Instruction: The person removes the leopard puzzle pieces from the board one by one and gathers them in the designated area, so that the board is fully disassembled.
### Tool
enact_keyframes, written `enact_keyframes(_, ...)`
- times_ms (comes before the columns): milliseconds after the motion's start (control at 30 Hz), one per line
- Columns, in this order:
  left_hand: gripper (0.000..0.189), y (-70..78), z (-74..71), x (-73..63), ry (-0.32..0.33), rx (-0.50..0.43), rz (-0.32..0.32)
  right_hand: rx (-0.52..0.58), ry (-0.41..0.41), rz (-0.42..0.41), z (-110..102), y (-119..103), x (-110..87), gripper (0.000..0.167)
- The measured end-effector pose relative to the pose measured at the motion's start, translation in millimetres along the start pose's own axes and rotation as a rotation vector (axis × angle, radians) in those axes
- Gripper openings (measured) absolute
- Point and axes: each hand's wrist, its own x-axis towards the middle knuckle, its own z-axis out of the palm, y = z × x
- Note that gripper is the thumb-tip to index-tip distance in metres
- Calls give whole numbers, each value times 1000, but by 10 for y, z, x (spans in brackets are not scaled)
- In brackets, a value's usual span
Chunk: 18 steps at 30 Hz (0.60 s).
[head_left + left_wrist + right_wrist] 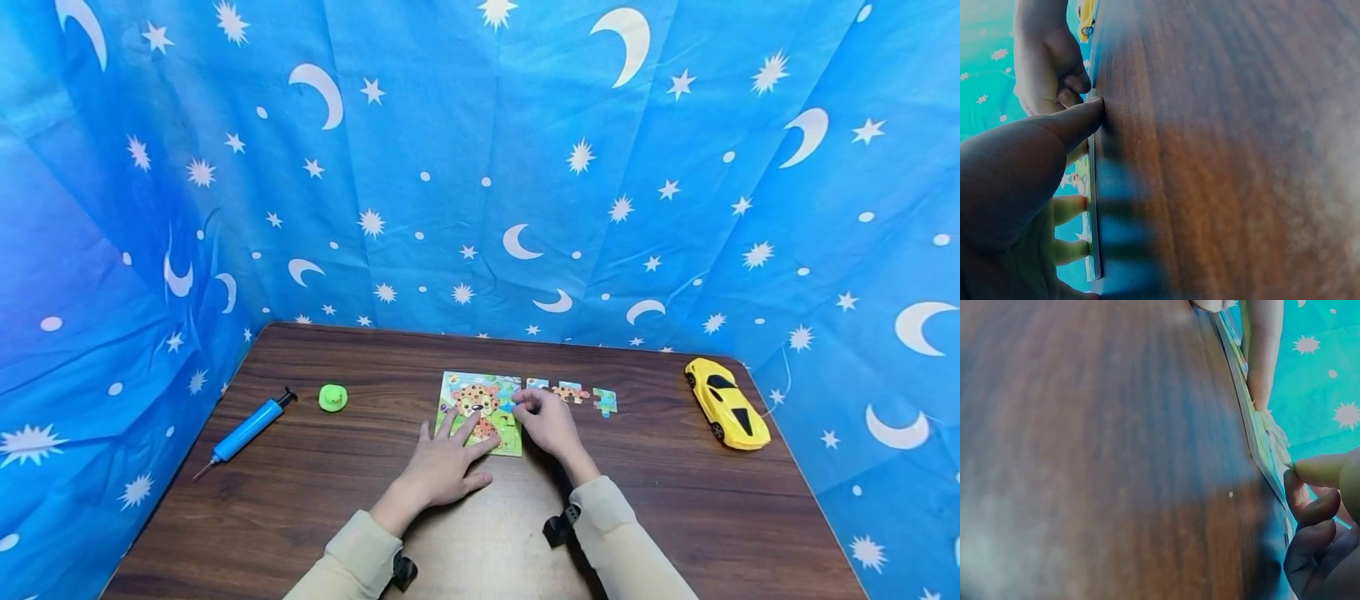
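A cartoon leopard jigsaw puzzle (455,385) lies flat on the wooden table. Spread over its lower part is my left hand (444,471), with its fingertips resting on the picture and its thumb on the table in front. At the right edge of the puzzle, my right hand (551,422) pinches a puzzle piece (1277,435) between thumb and index finger; the piece is tilted up from the board and mostly hidden by the fingers in the head view. The other fingers of that hand are curled in.
Three loose pieces lie right of the puzzle: one partly behind my right hand, a spotted piece (572,392) and a green-blue piece (604,402). A yellow toy car (726,404) stands far right. Leftward are a green toy duck (333,397) and a blue hand pump (247,431).
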Motion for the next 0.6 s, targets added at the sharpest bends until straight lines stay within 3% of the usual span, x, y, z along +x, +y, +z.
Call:
enact_keyframes(267, 62, 16, 10, -9, -5, -10, -5, 92, 0, 39, -63, 20, -24, 15)
enact_keyframes(600, 63, -1, 25, -17, 3, -10, -1, 173, 37, 83, -427, 177, -120, 17)
